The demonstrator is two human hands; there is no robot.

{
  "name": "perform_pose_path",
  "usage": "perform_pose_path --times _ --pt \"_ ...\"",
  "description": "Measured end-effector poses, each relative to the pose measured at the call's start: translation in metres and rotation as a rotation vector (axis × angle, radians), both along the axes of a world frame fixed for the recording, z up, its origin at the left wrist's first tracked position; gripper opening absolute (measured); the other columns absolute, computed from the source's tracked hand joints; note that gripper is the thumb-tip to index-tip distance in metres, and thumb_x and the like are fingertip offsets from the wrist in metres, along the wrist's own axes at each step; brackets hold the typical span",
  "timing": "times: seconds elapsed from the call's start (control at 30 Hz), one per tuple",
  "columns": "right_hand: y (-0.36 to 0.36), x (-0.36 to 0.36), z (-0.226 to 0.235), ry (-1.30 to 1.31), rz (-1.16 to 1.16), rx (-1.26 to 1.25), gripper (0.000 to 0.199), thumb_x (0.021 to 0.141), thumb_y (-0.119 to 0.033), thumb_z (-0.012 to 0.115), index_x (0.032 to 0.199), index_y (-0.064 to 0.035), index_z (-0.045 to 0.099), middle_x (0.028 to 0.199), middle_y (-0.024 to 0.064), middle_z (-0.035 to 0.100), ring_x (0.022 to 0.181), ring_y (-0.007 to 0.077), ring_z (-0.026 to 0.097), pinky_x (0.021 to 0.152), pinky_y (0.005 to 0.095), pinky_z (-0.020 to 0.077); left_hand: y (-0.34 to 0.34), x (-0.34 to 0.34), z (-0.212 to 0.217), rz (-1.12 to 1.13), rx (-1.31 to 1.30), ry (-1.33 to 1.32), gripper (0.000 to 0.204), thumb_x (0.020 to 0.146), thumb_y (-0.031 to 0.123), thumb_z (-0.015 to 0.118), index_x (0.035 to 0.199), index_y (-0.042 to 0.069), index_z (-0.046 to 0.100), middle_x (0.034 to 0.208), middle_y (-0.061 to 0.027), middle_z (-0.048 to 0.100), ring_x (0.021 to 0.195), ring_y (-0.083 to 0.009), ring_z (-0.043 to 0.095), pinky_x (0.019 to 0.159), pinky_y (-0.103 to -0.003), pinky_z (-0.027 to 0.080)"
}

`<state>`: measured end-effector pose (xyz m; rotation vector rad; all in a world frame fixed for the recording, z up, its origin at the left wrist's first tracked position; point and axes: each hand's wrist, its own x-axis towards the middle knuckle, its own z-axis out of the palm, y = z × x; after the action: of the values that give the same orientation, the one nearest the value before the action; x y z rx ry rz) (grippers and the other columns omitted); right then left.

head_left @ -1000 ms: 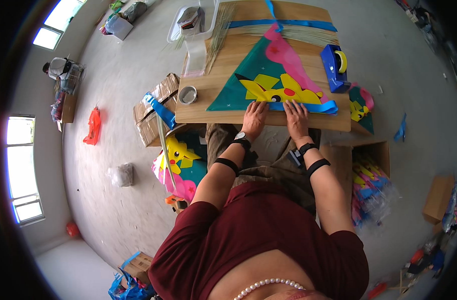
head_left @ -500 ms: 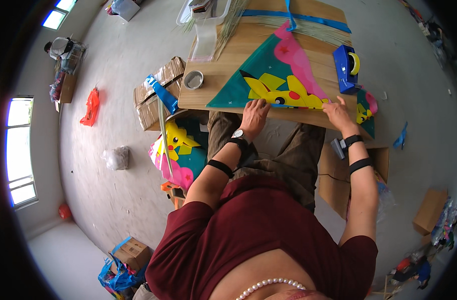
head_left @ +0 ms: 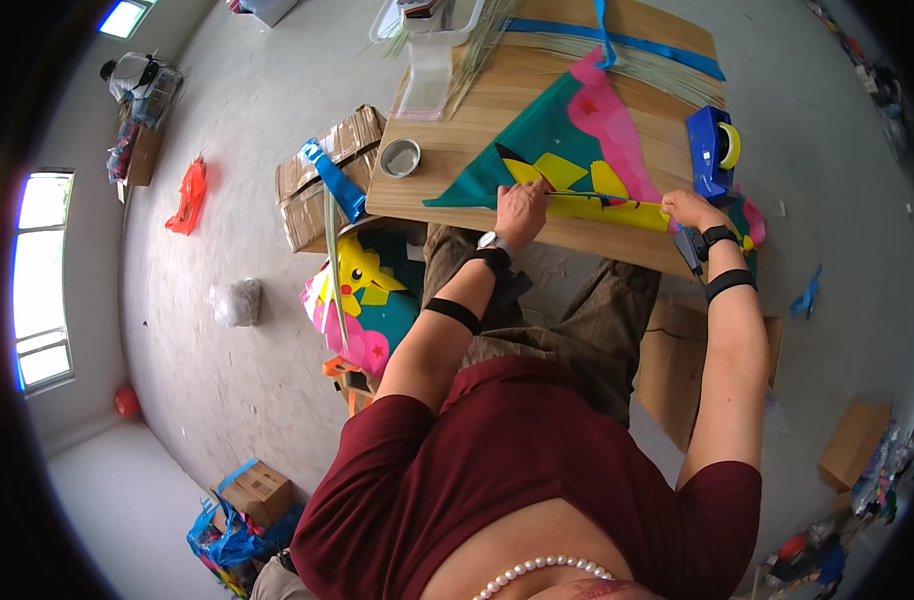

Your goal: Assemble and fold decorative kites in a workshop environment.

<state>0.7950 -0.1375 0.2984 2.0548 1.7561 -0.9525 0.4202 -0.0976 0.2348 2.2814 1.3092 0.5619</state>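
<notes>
A triangular kite (head_left: 537, 140), green and pink with a yellow cartoon figure, lies on the wooden table with its tip pointing away from me. My left hand (head_left: 522, 212) is closed on its near edge, left of the middle. At the near right corner, the fingers of my right hand (head_left: 693, 211) pinch the same edge. Between the hands the edge is lifted and turned over as a yellow strip, covering part of the figure. A blue ribbon (head_left: 603, 38) reaches the tip.
On the table (head_left: 457, 150) are a blue tape dispenser (head_left: 712, 155), a small round tin (head_left: 400, 158), clear plastic sleeves (head_left: 426, 80) and thin pale strips (head_left: 657, 78). A carton (head_left: 312, 190) and more printed kites (head_left: 367, 290) sit at the left, an open carton (head_left: 672, 350) below right.
The kite's near edge, flat before, is now raised and folded over between my hands. My right hand has closed from loosely spread fingers into a pinch. The view has shifted slightly.
</notes>
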Motion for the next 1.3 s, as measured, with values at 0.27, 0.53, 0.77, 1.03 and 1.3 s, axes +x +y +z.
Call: perform_pose_path --times 0.27,0.53,0.77,1.03,1.3 --pt "0.013 -0.010 -0.003 -0.058 -0.013 -0.052 0.028 0.099 -0.027 0.059 0.115 -0.0072 0.072 0.116 0.0204 0.074 0.109 0.0401 0.071 0.093 0.0493 0.0550 -0.003 0.000 -0.010 0.031 -0.002 0.062 0.024 0.094 0.009 0.059 0.114 0.016 0.071 0.092 -0.0073 0.074 0.097 -0.0281 0.070 0.096 -0.055 0.037" --pt "0.019 -0.011 -0.005 -0.089 -0.021 -0.085 0.023 0.097 -0.024 0.059 0.108 -0.0084 0.072 0.105 0.0156 0.074 0.098 0.0309 0.072 0.085 0.0444 0.0558 -0.001 0.000 -0.006 0.032 -0.078 0.095 0.019 0.092 0.009 0.062 0.107 0.013 0.073 0.095 -0.0064 0.074 0.101 -0.0274 0.069 0.094 -0.055 0.036" --pt "0.019 -0.010 -0.006 -0.103 -0.010 -0.074 0.022 0.097 -0.024 0.060 0.104 -0.0065 0.071 0.101 0.0150 0.074 0.094 0.0303 0.072 0.083 0.0447 0.0559 -0.006 0.001 -0.011 0.053 -0.009 0.025 0.018 0.092 0.009 0.062 0.106 0.013 0.073 0.096 -0.0092 0.070 0.101 -0.0290 0.069 0.093 -0.056 0.035" --pt "0.023 -0.012 -0.006 -0.136 0.041 -0.095 0.026 0.099 -0.023 0.061 0.115 -0.0066 0.073 0.122 0.0204 0.073 0.112 0.0406 0.070 0.095 0.0485 0.0557 -0.007 0.002 -0.003 0.035 -0.030 0.129 0.029 0.089 0.004 0.062 0.116 0.014 0.068 0.099 -0.0083 0.070 0.102 -0.0281 0.069 0.094 -0.056 0.037" --pt "0.025 -0.014 -0.006 -0.209 0.080 -0.048 0.031 0.103 -0.022 0.060 0.123 -0.0046 0.075 0.131 0.0251 0.071 0.123 0.0455 0.067 0.102 0.0514 0.0549 -0.010 0.003 -0.005 0.044 0.051 0.181 0.028 0.094 0.009 0.064 0.120 0.017 0.065 0.099 -0.0061 0.068 0.104 -0.0268 0.068 0.091 -0.055 0.037"
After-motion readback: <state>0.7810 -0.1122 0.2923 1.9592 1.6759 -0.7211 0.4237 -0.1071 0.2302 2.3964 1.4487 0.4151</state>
